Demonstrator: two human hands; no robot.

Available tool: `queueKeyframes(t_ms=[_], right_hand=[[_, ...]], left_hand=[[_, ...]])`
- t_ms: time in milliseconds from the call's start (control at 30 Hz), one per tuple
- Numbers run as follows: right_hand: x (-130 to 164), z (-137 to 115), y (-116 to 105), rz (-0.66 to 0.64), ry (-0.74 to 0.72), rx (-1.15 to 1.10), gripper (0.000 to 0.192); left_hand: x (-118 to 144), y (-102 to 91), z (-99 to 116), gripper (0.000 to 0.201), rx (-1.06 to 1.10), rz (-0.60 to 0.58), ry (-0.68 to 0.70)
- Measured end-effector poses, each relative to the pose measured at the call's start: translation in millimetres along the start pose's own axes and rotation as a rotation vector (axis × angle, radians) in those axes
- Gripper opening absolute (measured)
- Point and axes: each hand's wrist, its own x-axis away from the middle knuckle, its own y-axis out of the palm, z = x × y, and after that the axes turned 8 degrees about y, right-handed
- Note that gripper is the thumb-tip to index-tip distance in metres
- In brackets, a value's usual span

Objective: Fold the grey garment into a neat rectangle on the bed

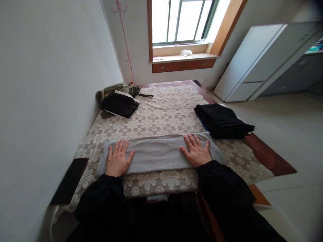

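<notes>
Wall [45, 84], plain and white, fills the left side, and the bed [164, 107] runs along it from near to far. A dark flat object [69, 181] lies at the near left corner of the bed, partly over the edge; what it is cannot be told. A beige cover [161, 114] with a white flower pattern is spread across the bed. At the far left, a pile of clothes [118, 99] sits against the wall, olive-green pieces under a black one. The left hand [118, 159] lies flat, fingers spread, palm down on the left end of a folded grey cloth [157, 153]. This cloth stretches as a long band across the near part of the bed, just in front of the person. The right hand [196, 151] rests the same way on the cloth's right end, open and gripping nothing. Both arms wear black sleeves [222, 188]. Just beyond the right hand, a stack of folded black clothes [222, 121] sits at the right edge of the bed. Far off, a window [181, 20] stands above a wooden sill, and a white cabinet [257, 60] stands at the right.
</notes>
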Motion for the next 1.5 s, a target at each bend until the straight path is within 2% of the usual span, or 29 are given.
queueKeyframes(t_ms=[267,467,600,767,833,900,1067,1333,1433,1500], right_hand=[[1.5,22.9,-2.3,0.014,0.050,0.035,0.066],[1.1,22.6,-2.9,0.027,0.067,0.035,0.065],[9.6,-11.4,-6.7,0.039,0.019,-0.005,0.062],[23.7,-83.7,-10.4,0.004,-0.237,-0.115,0.062],[25.5,-101.8,-10.3,-0.015,-0.292,-0.142,0.063],[24.9,-108.2,-10.2,-0.031,-0.314,-0.151,0.063],[21.1,-94.6,-12.8,-0.075,-0.329,-0.126,0.064],[18.3,-54.8,-14.4,-0.087,-0.288,-0.097,0.080],[17.3,-41.2,-16.5,-0.043,-0.298,-0.103,0.081],[21.7,-40.2,-20.2,0.014,-0.362,-0.146,0.072]], left_hand=[[11.5,1.3,-24.4,0.066,-0.009,0.068,0.011],[11.4,2.2,-19.5,0.066,-0.021,0.046,-0.002],[11.2,2.0,11.6,0.064,0.003,-0.009,0.039],[4.8,2.1,69.0,0.064,0.089,-0.052,0.194],[0.4,1.8,80.3,0.066,0.122,-0.053,0.245],[-3.6,1.0,80.9,0.072,0.149,-0.069,0.292],[-7.8,-3.2,63.1,0.090,0.172,-0.117,0.355],[-5.4,-7.6,37.7,0.103,0.163,-0.139,0.333],[-2.6,-10.6,27.8,0.102,0.190,-0.126,0.325],[3.3,-14.8,30.2,0.090,0.226,-0.087,0.342]])
